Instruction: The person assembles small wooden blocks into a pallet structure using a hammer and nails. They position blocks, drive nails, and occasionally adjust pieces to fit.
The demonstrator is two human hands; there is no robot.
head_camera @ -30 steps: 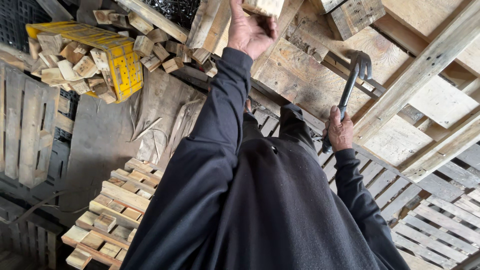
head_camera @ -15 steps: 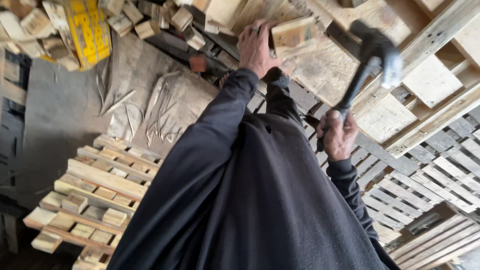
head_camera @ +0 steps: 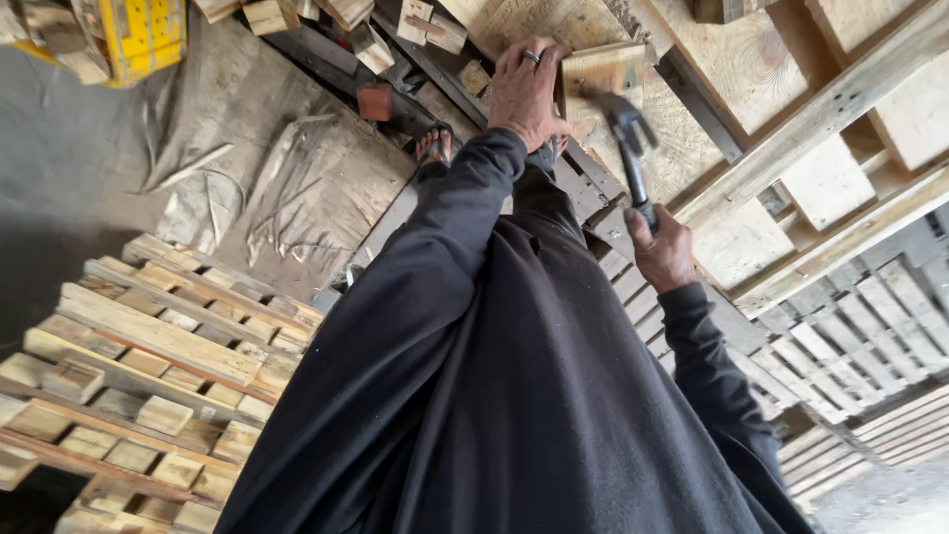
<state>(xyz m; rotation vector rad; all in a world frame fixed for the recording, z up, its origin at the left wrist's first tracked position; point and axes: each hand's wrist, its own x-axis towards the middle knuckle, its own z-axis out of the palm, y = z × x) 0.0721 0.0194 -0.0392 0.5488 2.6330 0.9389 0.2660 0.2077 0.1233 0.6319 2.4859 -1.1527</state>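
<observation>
Left hand: the left hand (head_camera: pixel 526 94), a ring on one finger, is clamped over the edge of a small square pale wooden block (head_camera: pixel 600 74), its fingers (head_camera: pixel 521 67) grasping it and pressing it down on the wide plywood sheet (head_camera: pixel 692 129) of the pallet being worked on.
Right hand: the right hand (head_camera: pixel 660 249) is clenched round the dark handle of a steel claw hammer (head_camera: pixel 629 148), whose head hangs blurred just beside the block's lower edge.
Where the block sits: on the plywood sheet, between the left hand and a long pale timber rail (head_camera: pixel 820 114) that runs slantwise above it.
Risk to the fingers: the hammer head is very close to the left thumb; I judge that a blow landing a little off would catch it.
Risk of the block shifting: it is held from one side only, so a glancing hit could skid or tip it.
Risk to the foot: a sandalled foot (head_camera: pixel 435 148) stands just below the work, bare toes near a small reddish wooden offcut (head_camera: pixel 376 101); a dropped block or hammer could land there.
Footing: loose pale wooden offcuts (head_camera: pixel 346 20) and a low stack of slatted wooden pallets (head_camera: pixel 148 376) lie around, and I think a step back could stumble on them.
</observation>
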